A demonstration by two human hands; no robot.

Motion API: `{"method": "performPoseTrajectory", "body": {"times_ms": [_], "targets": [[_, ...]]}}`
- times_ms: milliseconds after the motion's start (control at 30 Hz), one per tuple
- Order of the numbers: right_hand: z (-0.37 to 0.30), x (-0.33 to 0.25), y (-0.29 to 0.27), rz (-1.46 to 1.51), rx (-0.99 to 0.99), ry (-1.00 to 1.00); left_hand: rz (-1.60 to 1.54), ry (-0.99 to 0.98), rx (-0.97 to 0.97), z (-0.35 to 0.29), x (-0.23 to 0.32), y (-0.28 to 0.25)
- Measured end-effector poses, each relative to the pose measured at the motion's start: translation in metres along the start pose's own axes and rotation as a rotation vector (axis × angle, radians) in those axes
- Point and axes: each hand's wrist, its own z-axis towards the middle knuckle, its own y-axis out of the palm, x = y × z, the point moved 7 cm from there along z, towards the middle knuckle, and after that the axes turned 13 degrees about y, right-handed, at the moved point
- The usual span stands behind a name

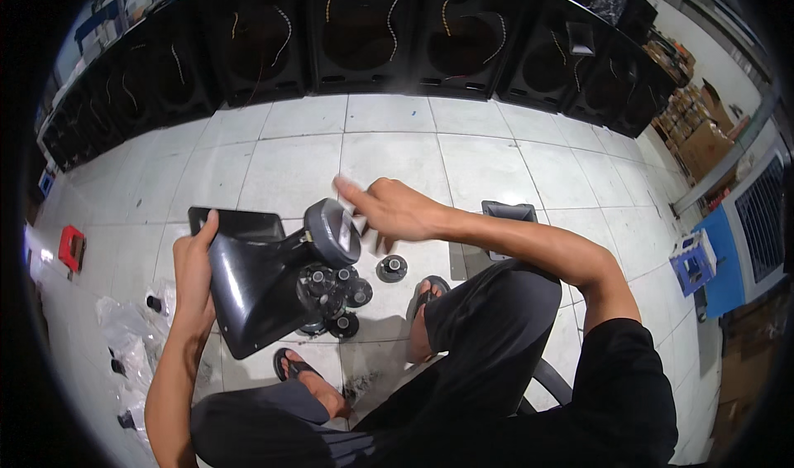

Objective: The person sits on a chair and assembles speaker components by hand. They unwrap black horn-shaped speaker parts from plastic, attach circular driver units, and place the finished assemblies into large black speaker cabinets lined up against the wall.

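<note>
My left hand [194, 273] grips the rim of a glossy black speaker horn [260, 278], its thumb over the edge. The horn is tilted, with its wide mouth to the left. A round black compression driver [332, 232] sits at the horn's narrow throat. Close beside the driver's right side is my right hand [393, 210], fingers apart and partly blurred; whether they touch it I cannot tell. Below the driver, several more black drivers [343, 326] are clustered on the floor, partly hidden by the horn. A single driver [391, 268] stands apart to their right.
Black speaker cabinets [360, 29] with hanging wires line the back. Behind my right forearm lies another black horn [509, 211]. Clear plastic bags [128, 336] with black parts lie at left. A red stool [72, 249] stands far left, a blue and white stool [693, 257] at right.
</note>
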Motion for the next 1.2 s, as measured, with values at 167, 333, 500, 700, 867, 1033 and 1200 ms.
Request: {"method": "performPoseTrajectory", "body": {"times_ms": [167, 333, 500, 700, 867, 1033, 1200], "targets": [[-0.05, -0.043, 0.02, -0.523, 0.25, -0.981, -0.074, -0.031, 0.016, 0.0, 0.0, -0.001], [0.012, 0.015, 0.008, -0.027, -0.259, 0.095, 0.016, -0.019, -0.026, 0.003, -0.004, 0.005], [-0.024, -0.024, 0.008, -0.2, 0.011, -0.527, 0.053, -0.023, -0.064, 0.004, -0.004, -0.003], [-0.014, -0.017, 0.015, -0.147, -0.049, -0.428, -0.028, -0.015, -0.016, 0.002, -0.004, 0.004], [-0.009, 0.003, 0.01, -0.227, -0.058, -0.02, -0.057, -0.048, -0.022, 0.003, -0.01, 0.0], [-0.046, -0.034, 0.02, -0.579, 0.318, -1.046, -0.086, -0.077, -0.026, 0.002, -0.006, 0.0], [0.002, 0.009, 0.014, -0.039, -0.056, 0.233, -0.027, -0.027, -0.045, -0.001, -0.004, -0.004]]}}
